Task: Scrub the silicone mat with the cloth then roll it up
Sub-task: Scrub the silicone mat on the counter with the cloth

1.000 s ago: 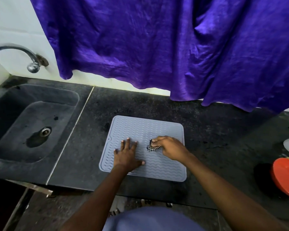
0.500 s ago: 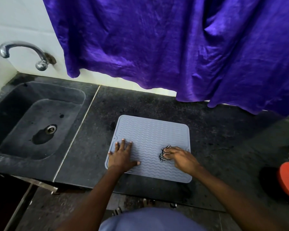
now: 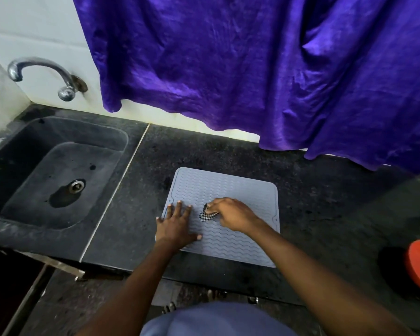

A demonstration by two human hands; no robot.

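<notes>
Left hand (image 3: 176, 223) flat, fingers spread on grey ribbed silicone mat (image 3: 240, 190), right hand (image 3: 230, 214) pinching bunched black-and-white checkered cloth (image 3: 207, 213), dark stone counter (image 3: 228, 151)

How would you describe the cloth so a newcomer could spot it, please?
Right of the sink, a pale grey ribbed mat lies on the dark counter. Near its middle, the right hand grips a small bunched cloth, the only black-and-white checked thing there.
</notes>
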